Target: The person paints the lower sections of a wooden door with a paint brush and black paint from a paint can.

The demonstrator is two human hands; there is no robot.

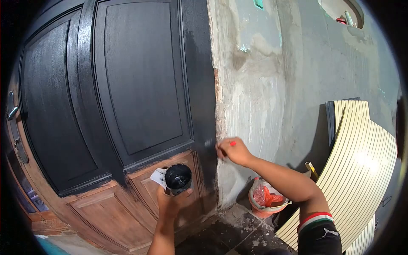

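My left hand [168, 202] is closed around a black-coated cup [178, 177] with dark paint inside, held in front of the lower door. A white piece with black smears [158, 176] sticks out at the cup's left side, by my fingers. My right hand [233, 151] is closed and slightly blurred, at the right edge of the wooden door [142, 76]. A small red spot [233, 143] shows at the back of this hand, perhaps the end of a handle; the rest is hidden. Black covers the door's upper panels; its lower panels [100, 212] are bare brown wood.
Right of the door stands a rough grey wall [259, 102]. On the dusty dark tiles [227, 231] is an orange bucket [261, 211] holding a clear bottle and red plastic. Cream ribbed panels [357, 161] lean at right. A metal handle [12, 112] projects at far left.
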